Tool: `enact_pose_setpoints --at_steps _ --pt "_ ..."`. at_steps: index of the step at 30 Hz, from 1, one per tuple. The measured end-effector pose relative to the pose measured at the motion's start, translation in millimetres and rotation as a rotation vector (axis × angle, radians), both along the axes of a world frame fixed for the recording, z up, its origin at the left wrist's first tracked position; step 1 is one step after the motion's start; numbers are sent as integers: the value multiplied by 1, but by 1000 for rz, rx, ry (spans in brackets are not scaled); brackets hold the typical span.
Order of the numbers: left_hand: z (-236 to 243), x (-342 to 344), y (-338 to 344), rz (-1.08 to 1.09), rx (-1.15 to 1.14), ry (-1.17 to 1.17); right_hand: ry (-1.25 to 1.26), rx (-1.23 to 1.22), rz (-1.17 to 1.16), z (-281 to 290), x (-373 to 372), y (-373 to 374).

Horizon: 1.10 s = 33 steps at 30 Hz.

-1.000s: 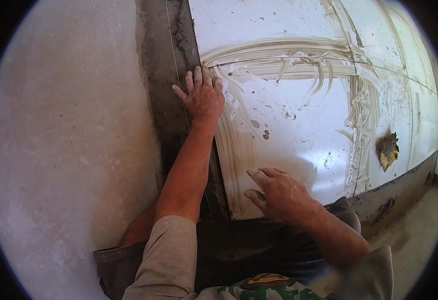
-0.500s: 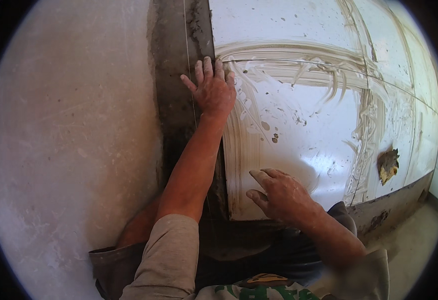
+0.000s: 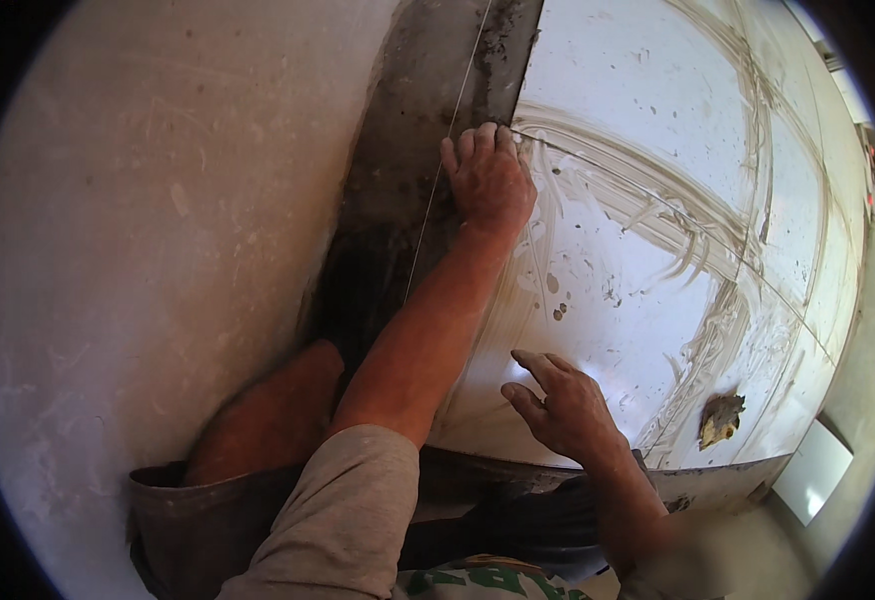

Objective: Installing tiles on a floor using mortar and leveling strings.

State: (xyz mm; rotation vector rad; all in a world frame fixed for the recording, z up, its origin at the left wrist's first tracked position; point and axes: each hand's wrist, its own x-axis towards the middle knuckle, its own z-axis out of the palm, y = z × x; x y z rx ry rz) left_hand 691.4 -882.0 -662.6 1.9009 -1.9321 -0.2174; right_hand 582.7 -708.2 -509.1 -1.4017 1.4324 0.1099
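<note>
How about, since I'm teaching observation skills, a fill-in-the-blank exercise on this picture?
1. The flat, glossy tiles are coloured ____.
2. The thin, pale string runs to the ____ of the tiles in the picture.
3. The ragged brown-and-yellow clump lies nearer the person's bare, dusty ____ hand.

Missing words: white; left; right.

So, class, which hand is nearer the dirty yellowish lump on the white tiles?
Right: the right hand is left of the lump; the left hand is farther off, up and left.
</note>
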Motion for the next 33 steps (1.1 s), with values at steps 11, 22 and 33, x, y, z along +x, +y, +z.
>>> enact_pose_setpoints --at_steps 11,22,33 --pt "0 -2 -12 88 168 62 10 44 2 -6 3 -4" --pt "-28 26 -65 122 488 607 22 13 -18 -2 1 3" --pt "-27 24 -90 75 669 302 24 -29 -21 3 -4 3"
